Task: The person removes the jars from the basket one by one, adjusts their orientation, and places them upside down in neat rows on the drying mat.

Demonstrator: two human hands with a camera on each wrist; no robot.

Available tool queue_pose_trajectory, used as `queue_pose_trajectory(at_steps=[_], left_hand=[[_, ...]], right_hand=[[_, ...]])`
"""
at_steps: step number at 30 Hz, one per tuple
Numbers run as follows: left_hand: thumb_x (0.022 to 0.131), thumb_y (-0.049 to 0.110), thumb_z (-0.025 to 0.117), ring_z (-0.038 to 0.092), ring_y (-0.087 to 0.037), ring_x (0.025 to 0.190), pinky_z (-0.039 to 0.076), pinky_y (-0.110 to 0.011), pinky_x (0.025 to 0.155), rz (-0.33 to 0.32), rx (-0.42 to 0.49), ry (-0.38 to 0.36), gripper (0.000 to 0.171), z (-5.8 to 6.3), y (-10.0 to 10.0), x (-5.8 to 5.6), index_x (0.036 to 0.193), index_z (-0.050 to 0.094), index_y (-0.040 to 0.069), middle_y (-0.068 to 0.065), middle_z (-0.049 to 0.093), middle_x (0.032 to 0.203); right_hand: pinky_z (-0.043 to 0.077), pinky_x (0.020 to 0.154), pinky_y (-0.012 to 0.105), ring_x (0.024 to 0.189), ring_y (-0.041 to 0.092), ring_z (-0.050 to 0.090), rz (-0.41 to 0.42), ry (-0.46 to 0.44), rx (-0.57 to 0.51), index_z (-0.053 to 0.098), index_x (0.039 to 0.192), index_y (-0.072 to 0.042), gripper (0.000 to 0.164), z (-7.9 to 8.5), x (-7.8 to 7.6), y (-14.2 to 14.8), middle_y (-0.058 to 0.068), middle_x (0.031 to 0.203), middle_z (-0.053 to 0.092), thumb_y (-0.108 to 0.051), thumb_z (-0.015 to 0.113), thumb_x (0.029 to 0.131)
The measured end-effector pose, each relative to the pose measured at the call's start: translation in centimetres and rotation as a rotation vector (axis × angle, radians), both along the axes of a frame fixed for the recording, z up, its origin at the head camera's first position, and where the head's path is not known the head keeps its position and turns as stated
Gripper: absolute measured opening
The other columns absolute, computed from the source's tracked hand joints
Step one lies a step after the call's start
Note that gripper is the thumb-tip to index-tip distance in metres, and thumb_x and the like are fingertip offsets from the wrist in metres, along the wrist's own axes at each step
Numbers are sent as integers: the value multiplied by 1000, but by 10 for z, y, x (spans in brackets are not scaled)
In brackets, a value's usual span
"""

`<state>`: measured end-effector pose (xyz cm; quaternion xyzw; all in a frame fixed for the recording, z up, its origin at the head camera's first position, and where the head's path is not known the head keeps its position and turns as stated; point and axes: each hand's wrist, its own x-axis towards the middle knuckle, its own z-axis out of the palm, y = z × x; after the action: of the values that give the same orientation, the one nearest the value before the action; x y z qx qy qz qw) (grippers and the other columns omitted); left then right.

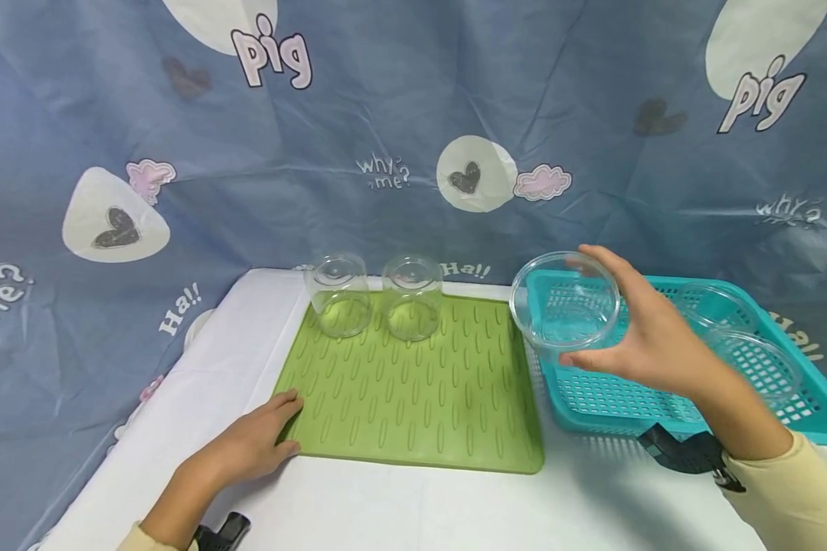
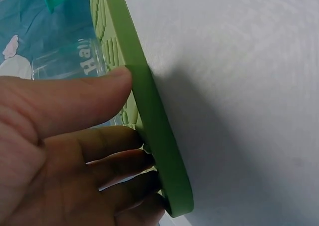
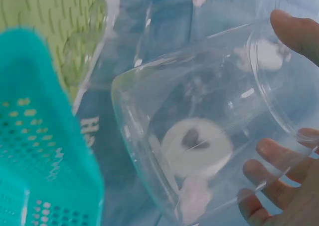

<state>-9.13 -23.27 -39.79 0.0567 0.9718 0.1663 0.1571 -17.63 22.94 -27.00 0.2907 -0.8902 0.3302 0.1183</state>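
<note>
My right hand (image 1: 651, 329) holds a clear cup (image 1: 547, 306) up over the left end of the turquoise basket, with thumb and fingers spread around one end. In the right wrist view the cup (image 3: 189, 121) lies tilted, and nothing shows inside it. My left hand (image 1: 248, 440) rests at the front left corner of a green ridged mat (image 1: 413, 398). Seen from the left wrist, the thumb and fingertips touch the mat's edge (image 2: 149, 111). Two more clear cups, a left one (image 1: 341, 298) and a right one (image 1: 413, 302), stand side by side at the mat's back.
The perforated turquoise basket (image 1: 627, 417) stands right of the mat, with clear cups (image 1: 751, 360) lying in its right part. White cloth (image 1: 358, 505) covers the table. A blue printed curtain (image 1: 400, 99) hangs close behind.
</note>
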Motion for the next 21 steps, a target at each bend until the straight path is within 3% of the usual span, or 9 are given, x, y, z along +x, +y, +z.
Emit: queue_pose_trajectory(at_steps=[6, 10, 13, 21], left_hand=[[90, 20, 71, 39, -49, 140, 38, -62, 113, 5, -9, -5, 66, 0, 1, -2, 144, 44, -7, -27, 35, 156], [90, 20, 71, 39, -49, 140, 38, -61, 113, 7, -8, 4, 65, 0, 1, -1, 144, 45, -7, -27, 36, 155], [90, 19, 70, 39, -49, 140, 38, -61, 113, 10, -3, 1, 65, 1, 2, 0, 143, 45, -7, -27, 36, 155], [90, 20, 71, 39, -49, 140, 39, -61, 112, 10, -11, 12, 65, 1, 2, 0, 143, 45, -7, -27, 37, 155]], right_hand=[[44, 98, 64, 133, 33, 45, 57, 88, 79, 28, 156, -26, 123, 5, 8, -17, 8, 150, 46, -23, 98, 56], [46, 100, 60, 131, 31, 47, 25, 105, 140, 28, 156, -23, 122, 0, 5, -20, 7, 150, 47, -27, 98, 56], [45, 102, 64, 135, 38, 46, 4, 117, 172, 27, 157, -19, 121, -3, 4, -21, 11, 153, 44, -29, 97, 58], [43, 105, 62, 138, 36, 46, 11, 102, 150, 23, 158, -23, 124, -4, 4, -24, 8, 152, 47, -29, 97, 58]])
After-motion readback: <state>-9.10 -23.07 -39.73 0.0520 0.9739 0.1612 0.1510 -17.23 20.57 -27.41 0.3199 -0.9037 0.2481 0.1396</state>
